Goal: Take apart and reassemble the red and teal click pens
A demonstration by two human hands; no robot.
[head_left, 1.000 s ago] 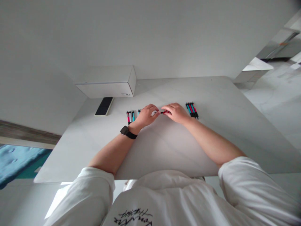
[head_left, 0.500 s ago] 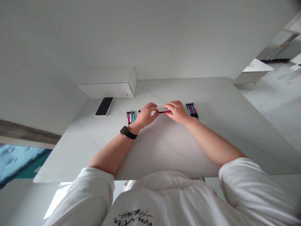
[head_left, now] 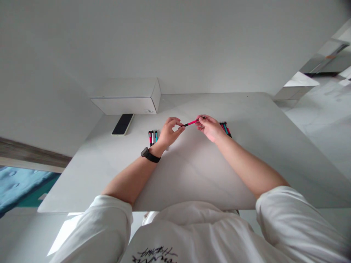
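Observation:
A pink pen (head_left: 192,122) with black ends stretches between my two hands above the white table (head_left: 175,171). My left hand (head_left: 170,132) pinches its black end between thumb and fingertips. At the other end, my right hand (head_left: 208,128) is closed on the pen, thumb on top. Left of my left hand lie several pens, among them a pink one (head_left: 150,138), a white one (head_left: 153,137) and a teal one (head_left: 156,136); my hand may hide more. Beyond my right wrist a row of pink and teal pens (head_left: 226,128) is partly covered.
A dark-screened phone (head_left: 123,124) lies at the left of the table. Behind it a long white box (head_left: 126,105) stands against the wall. A black watch (head_left: 150,155) is on my left wrist. Blue cushioned furniture (head_left: 22,186) stands past the table's left edge.
The pen has gone from nearly level to slanted, its right end raised. My right hand has turned, and its thumb now lies over the pen's end.

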